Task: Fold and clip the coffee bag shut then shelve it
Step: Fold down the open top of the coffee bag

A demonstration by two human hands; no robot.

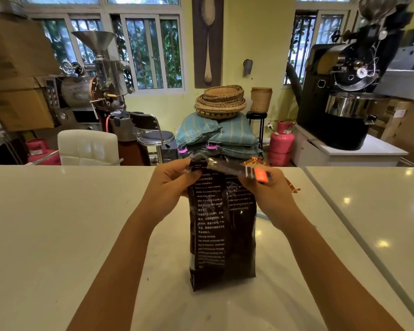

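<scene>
Bag [222,235] upright on tabletop [58,223], mid-way between side edges. Left hand [171,181] and right hand [270,189] pinch opposite ends of its folded top.

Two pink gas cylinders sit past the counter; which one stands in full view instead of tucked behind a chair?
The pink cylinder on the right, beside the roaster's white stand. The left one is half hidden by the white chair.

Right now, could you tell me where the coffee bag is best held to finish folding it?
Grip the coffee bag at the two ends of its folded top strip, from above on either side, as the left hand and right hand do. The bag stands upright, its flattened top offering thin edges to pinch.
</scene>
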